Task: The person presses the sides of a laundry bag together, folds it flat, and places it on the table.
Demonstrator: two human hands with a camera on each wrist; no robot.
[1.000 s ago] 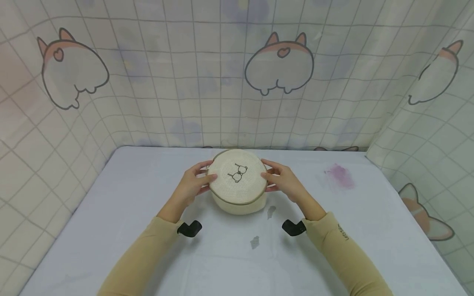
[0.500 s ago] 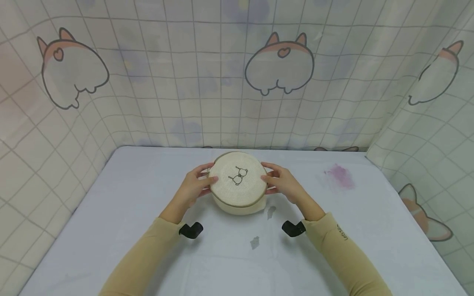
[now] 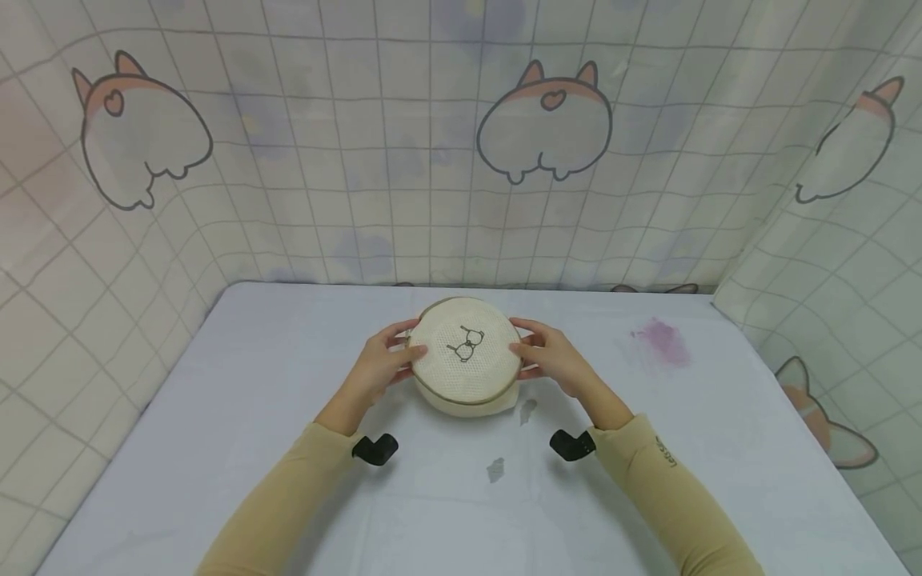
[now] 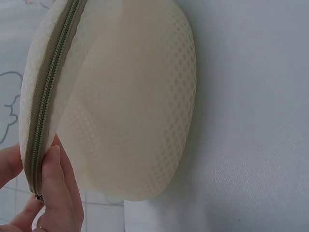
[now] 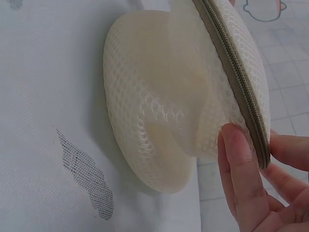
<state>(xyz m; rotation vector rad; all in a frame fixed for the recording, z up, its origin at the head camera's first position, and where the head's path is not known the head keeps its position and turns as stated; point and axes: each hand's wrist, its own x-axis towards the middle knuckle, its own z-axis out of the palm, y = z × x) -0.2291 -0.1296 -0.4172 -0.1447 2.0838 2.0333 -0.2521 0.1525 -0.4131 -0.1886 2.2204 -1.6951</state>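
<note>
A round, cream mesh laundry bag stands on the table with its flat top tilted toward me. The top bears a small line drawing of a bra. My left hand pinches the left side of the rim, thumb on top and fingers underneath. On the opposite side my right hand pinches the rim the same way. In the left wrist view, a closed olive zipper runs around the rim, its end by the fingers. The mesh side wall is dented inward in the right wrist view.
A white cloth covers the table, with a pink stain at the right and grey patches in front of the bag. A tile-patterned curtain with corgi drawings hangs behind and along both sides.
Both hands have lowered the bag's top slightly and drawn it a little toward me and to the right. They keep the same hold on the rim.
</note>
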